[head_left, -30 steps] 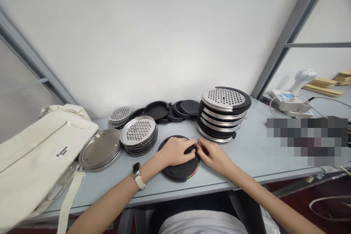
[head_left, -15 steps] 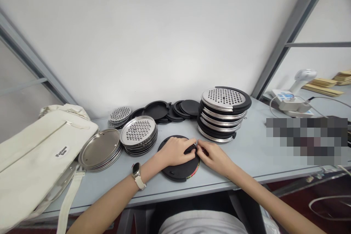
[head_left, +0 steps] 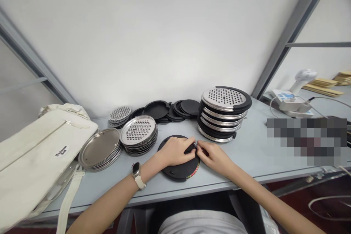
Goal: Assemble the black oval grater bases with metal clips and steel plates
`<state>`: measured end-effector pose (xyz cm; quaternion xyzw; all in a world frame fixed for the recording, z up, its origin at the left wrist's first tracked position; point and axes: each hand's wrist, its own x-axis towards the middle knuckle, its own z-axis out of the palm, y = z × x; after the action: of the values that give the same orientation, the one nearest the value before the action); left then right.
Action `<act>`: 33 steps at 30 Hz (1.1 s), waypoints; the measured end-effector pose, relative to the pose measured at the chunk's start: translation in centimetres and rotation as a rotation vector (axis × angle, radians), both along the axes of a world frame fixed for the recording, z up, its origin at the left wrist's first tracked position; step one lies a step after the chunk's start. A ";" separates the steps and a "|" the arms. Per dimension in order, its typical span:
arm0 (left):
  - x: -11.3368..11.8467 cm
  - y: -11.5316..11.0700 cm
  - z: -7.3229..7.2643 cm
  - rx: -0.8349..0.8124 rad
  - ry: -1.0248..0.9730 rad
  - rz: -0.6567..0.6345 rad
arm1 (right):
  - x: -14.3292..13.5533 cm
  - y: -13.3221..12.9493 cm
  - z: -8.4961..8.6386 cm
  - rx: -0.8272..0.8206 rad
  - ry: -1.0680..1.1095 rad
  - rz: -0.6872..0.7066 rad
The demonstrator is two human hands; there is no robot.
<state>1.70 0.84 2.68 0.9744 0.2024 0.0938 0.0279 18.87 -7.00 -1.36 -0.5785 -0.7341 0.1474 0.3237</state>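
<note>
A black round disc [head_left: 178, 166] with a red and yellow strip along its right edge lies flat near the table's front edge. My left hand [head_left: 177, 150] rests on top of it, fingers bent and pressed near its upper right rim. At that same rim, my right hand [head_left: 212, 155] has its thumb and fingers pinched together, almost touching the left fingertips. A small dark shiny piece shows between the hands; its shape is too small to make out. Behind and to the right stands a tall stack of perforated metal discs with black rims [head_left: 225, 115].
Left of the disc stand grater plates [head_left: 138, 131], plain metal plates [head_left: 101, 148] and a cream bag [head_left: 46, 153]. Black round covers [head_left: 156, 110] lie along the wall. A white device [head_left: 290, 102] with cables sits at the right.
</note>
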 end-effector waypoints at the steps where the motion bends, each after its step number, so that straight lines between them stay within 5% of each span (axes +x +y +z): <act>1: 0.0 0.0 0.0 -0.002 0.001 0.000 | 0.0 0.0 0.0 0.003 -0.001 0.002; 33: 0.0 0.0 0.0 -0.020 0.010 0.002 | 0.0 0.0 0.0 0.001 -0.005 0.031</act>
<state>1.70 0.84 2.72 0.9743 0.2046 0.0870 0.0364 18.88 -7.04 -1.35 -0.5672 -0.7439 0.1507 0.3197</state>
